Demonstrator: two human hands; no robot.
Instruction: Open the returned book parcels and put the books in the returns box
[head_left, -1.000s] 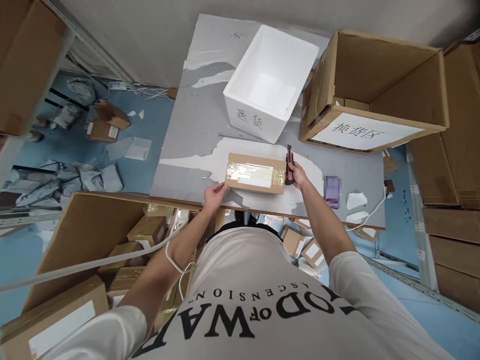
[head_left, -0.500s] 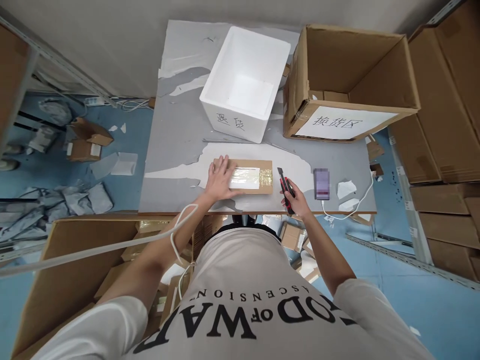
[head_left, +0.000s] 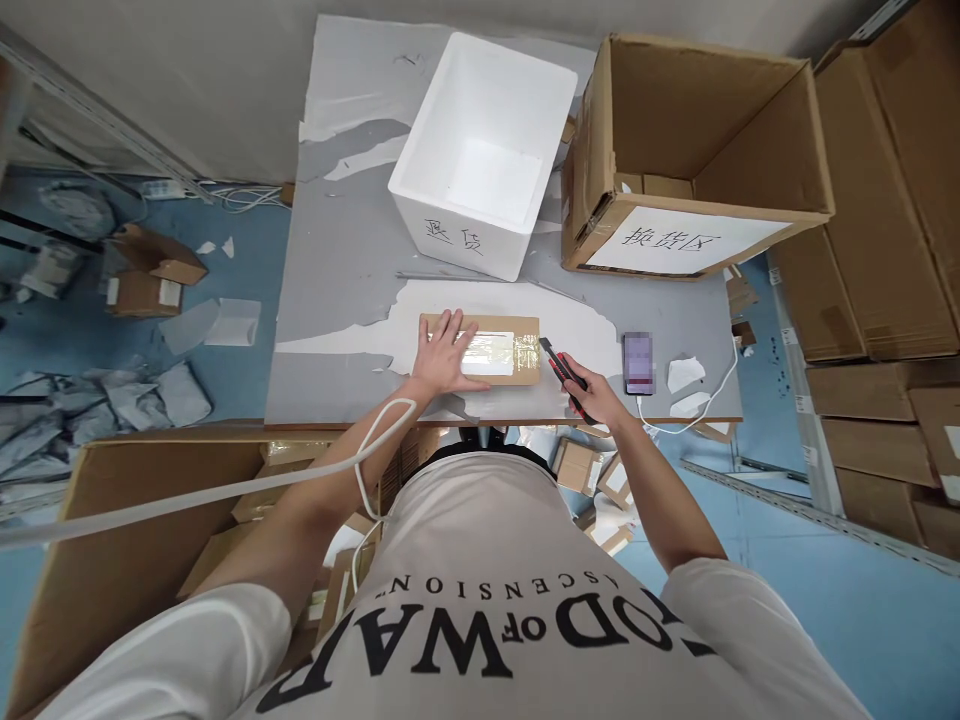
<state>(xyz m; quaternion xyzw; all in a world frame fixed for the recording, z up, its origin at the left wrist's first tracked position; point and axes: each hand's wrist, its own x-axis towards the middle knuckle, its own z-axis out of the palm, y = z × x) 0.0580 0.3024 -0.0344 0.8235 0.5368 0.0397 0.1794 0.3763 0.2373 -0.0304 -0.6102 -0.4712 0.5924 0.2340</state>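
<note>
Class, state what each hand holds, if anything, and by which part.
The right hand holds the knife by its handle; the left hand lies spread on the box.

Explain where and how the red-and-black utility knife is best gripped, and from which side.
I'd grip the utility knife around the rear of its handle, coming from the right, as the right hand does. It is long and slender and slants with its narrow front end toward the taped cardboard parcel, so that hold should keep fingers behind the blade end.
</note>
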